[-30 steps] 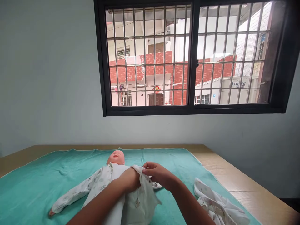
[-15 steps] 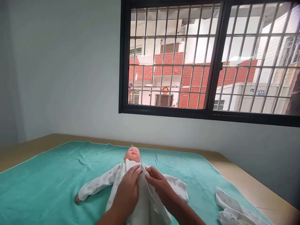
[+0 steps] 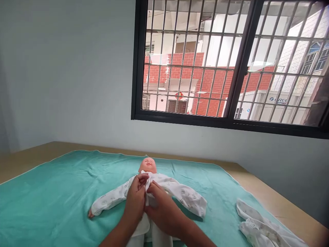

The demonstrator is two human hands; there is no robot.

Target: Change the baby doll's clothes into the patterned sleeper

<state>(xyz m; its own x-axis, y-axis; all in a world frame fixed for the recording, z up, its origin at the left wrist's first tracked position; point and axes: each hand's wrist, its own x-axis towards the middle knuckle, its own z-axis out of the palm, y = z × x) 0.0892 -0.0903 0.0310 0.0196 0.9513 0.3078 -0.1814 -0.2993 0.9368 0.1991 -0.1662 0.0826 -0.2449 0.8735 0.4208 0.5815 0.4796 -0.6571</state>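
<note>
So there's a baby doll with a smooth pinkish plastic head (image 3: 148, 165) lying face up around the lower centre of the frame, in a white long-sleeved cloth top with small printed figures (image 3: 189, 199). Both bare hands are right on its chest, just below the chin: the left hand (image 3: 136, 193) has a narrow grip with white fabric at the fingertips, and the right hand (image 3: 164, 207) is pinching the front of the top right beside it. Can't tell exactly what's between the fingers, they hide it. The sleeves spread out to both sides, and a little doll hand pokes out of the one toward the lower left. It's all on a teal cloth (image 3: 64, 192) over a light wooden table (image 3: 272, 199), with a crumpled white printed garment (image 3: 267, 230) at lower right. Black-framed barred window (image 3: 180, 118) fills the upper right.
</note>
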